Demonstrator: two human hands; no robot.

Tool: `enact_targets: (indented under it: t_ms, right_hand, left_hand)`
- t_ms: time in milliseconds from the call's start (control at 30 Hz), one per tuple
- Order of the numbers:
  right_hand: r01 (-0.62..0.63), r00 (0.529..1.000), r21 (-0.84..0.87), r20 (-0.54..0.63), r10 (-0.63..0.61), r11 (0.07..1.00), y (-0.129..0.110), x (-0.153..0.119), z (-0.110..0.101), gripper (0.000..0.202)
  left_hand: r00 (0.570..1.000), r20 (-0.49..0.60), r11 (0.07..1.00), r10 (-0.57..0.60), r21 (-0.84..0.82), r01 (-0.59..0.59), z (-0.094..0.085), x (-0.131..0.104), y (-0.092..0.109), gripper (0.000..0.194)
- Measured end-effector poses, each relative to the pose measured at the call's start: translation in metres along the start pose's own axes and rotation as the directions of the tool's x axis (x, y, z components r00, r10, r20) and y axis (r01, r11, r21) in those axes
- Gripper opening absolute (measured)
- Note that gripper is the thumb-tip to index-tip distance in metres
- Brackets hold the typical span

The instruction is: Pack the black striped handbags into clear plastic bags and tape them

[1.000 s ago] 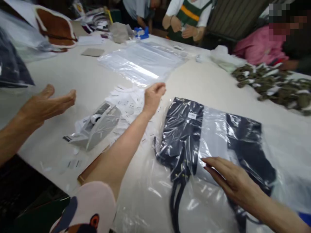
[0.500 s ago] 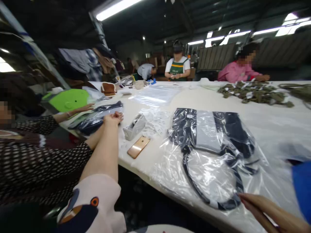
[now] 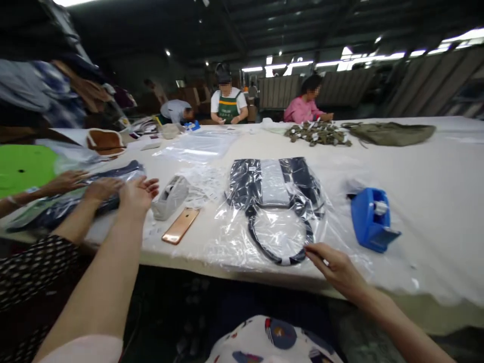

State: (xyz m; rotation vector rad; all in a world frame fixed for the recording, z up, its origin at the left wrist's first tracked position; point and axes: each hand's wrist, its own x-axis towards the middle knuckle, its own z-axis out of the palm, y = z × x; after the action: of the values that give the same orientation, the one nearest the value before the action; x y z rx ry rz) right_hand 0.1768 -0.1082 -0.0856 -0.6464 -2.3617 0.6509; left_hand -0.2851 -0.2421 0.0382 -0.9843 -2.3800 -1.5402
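A dark handbag [image 3: 297,174] with a pale grey middle panel lies flat on the table inside a clear plastic bag [image 3: 223,247], its looped handle towards me. Thumb and fingers of my right hand [image 3: 338,267] pinch the plastic at the handle's lower right. Far to the left, my left hand [image 3: 138,194] is beside a second plastic-wrapped dark bag [image 3: 130,169], fingers loosely apart; whether it touches the wrap is unclear. A co-worker's two hands [image 3: 102,189] rest on that second bag.
Between the bags are a grey tape dispenser [image 3: 172,199], a gold phone [image 3: 181,227] and scattered white labels [image 3: 206,184]. A blue tape dispenser [image 3: 370,219] stands at right. Farther back lie clear plastic sheets [image 3: 196,146] and olive strap bundles [image 3: 317,133]. Several people work around the table.
My view has swung right, bringing the blue dispenser fully into sight. My left hand's fingers have spread beside the second bag. My right hand stays at the handle; the co-worker's second hand now shows.
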Motion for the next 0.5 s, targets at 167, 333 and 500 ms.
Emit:
enact_targets:
  t_ms: [167,333,500]
  right_hand:
    - [0.012,0.998,-0.161,-0.058,-0.021,0.987,0.031,0.001,0.028,0.021]
    - [0.064,0.996,-0.329,-0.044,-0.083,0.942,0.048,-0.014,0.030,0.024]
    - [-0.173,0.976,-0.433,-0.196,0.095,0.885,0.072,-0.033,0.024,0.033]
  left_hand:
    - [0.903,0.415,0.994,0.111,-0.050,-0.099,0.105,-0.089,-0.003,0.025]
    - [0.468,0.765,0.819,0.442,-0.131,-0.559,0.147,-0.174,-0.011,0.036]
    - [0.316,0.840,0.715,0.440,-0.116,-0.689,0.151,-0.205,-0.030,0.063]
